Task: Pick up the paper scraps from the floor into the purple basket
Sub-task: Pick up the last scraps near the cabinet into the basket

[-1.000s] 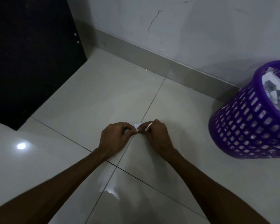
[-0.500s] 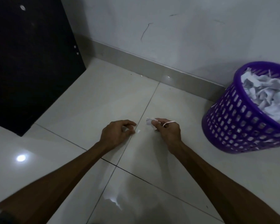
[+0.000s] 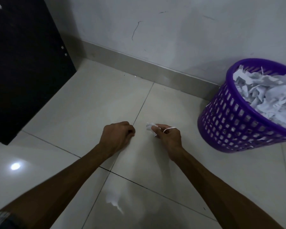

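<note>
The right hand [image 3: 169,138] has its grip pinching one crumpled paper scrap [image 3: 150,127]. The left hand [image 3: 118,135] is clenched; whether it holds something, one cannot tell. One purple basket [image 3: 234,123] stands near, full of scraps.

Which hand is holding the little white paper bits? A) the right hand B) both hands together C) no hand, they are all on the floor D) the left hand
A: the right hand pinches white paper scraps at its fingertips, while the left hand is curled with no paper showing in it.
</note>
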